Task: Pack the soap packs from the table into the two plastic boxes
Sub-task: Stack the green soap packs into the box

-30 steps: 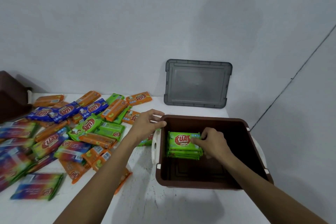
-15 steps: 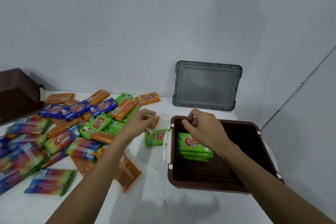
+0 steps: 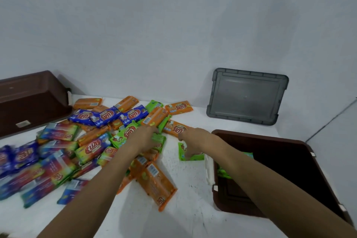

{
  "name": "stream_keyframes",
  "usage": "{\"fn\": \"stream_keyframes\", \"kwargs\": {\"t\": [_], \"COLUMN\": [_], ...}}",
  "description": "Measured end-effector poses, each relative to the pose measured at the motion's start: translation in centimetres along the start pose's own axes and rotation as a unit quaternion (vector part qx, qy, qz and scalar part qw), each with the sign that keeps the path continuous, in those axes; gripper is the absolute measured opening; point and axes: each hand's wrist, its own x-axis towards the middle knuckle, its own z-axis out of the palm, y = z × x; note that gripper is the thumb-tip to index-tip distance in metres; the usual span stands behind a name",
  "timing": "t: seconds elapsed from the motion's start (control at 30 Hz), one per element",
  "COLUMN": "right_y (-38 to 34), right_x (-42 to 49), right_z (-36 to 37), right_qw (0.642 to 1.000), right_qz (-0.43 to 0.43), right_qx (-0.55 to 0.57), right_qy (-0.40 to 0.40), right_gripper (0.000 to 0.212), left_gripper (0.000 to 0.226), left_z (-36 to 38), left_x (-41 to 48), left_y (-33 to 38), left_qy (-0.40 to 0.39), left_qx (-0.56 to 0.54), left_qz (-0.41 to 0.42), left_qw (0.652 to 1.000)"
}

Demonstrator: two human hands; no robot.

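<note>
A heap of soap packs (image 3: 92,141) in orange, green, blue and rainbow wrappers covers the left half of the white table (image 3: 185,210). My left hand (image 3: 144,137) lies on a green pack (image 3: 159,140) at the heap's right edge, fingers curled over it. My right hand (image 3: 195,141) rests on a lone green pack (image 3: 190,155) just left of the open brown box (image 3: 301,162), fingers bent down onto it. Green packs (image 3: 222,172) lie stacked inside that box, mostly hidden by my right forearm. A second brown box (image 3: 31,100) stands at the far left.
A grey lid (image 3: 246,95) leans against the wall behind the open box. Orange packs (image 3: 154,183) lie loose between my forearms. The wall closes off the back and the right side.
My right hand has left the box and come down on the lone green pack beside it. My left hand has reached further into the heap. The view has swung left.
</note>
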Motion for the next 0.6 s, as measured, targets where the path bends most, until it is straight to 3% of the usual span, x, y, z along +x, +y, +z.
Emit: {"fn": "stream_keyframes", "kwargs": {"t": [0.13,0.37,0.5,0.6], "right_y": [-0.2,0.1,0.7,1.4], "right_x": [1.9,3.1,3.3,3.1], "right_z": [1.0,2.2,1.5,0.3], "right_qw": [0.997,0.994,1.000,0.997], "right_qz": [0.002,-0.015,0.005,0.014], "right_qx": [-0.059,-0.101,-0.025,0.068], "right_qy": [-0.053,-0.029,-0.006,0.027], "right_gripper": [0.069,0.070,0.083,0.082], "left_gripper": [0.056,0.073,0.073,0.074], "left_z": [-0.1,-1.0,-1.0,-1.1], "left_x": [1.1,2.6,3.2,3.7], "left_y": [-0.7,-0.3,-0.2,-0.3], "left_qy": [-0.045,-0.106,-0.129,-0.134], "left_qx": [0.044,0.172,0.168,0.164], "left_qz": [0.048,0.103,0.112,0.123], "left_qw": [0.997,0.974,0.971,0.970]}}
